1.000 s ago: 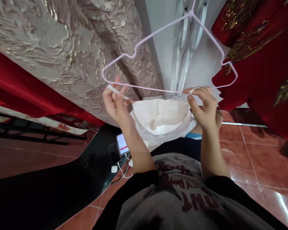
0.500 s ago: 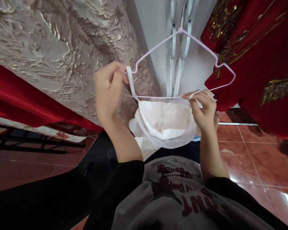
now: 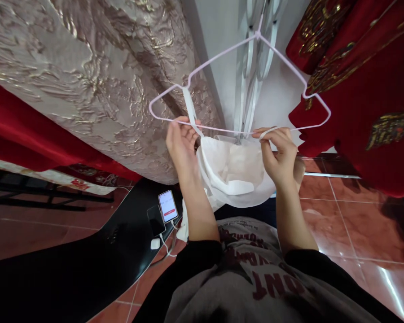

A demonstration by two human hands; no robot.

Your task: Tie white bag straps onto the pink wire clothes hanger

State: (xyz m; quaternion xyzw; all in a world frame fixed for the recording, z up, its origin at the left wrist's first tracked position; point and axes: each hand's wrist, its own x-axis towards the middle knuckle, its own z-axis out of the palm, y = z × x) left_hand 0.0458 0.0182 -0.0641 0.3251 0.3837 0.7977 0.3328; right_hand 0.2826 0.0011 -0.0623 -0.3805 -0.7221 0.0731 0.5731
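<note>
A pale pink clothes hanger [image 3: 222,58] hangs by its hook in front of me. From its left notch runs one white strap [image 3: 190,105] of a sheer white garment [image 3: 239,184] with a padded front. My left hand [image 3: 185,143] is just under that strap, by the hanger's lower bar, fingers loosely apart and partly behind the strap. On the right, my right hand [image 3: 281,152] pinches the lower bar between thumb and fingertips, while the other strap [image 3: 269,131] loops over its index finger. The garment droops below the bar, over my lap.
A black bench [image 3: 97,255] carries two phones [image 3: 168,206] on cables and a small white case [image 3: 155,243]. Embossed pinkish fabric [image 3: 121,89] hangs left, and red gold-trimmed cloth [image 3: 363,98] hangs right. Behind the hanger is a white metal frame [image 3: 251,89].
My left hand has let go at the hanger's left notch, leaving the strap hooked there, and moved down and right to the lower bar. The right hand keeps its pinch. The phones have come into view.
</note>
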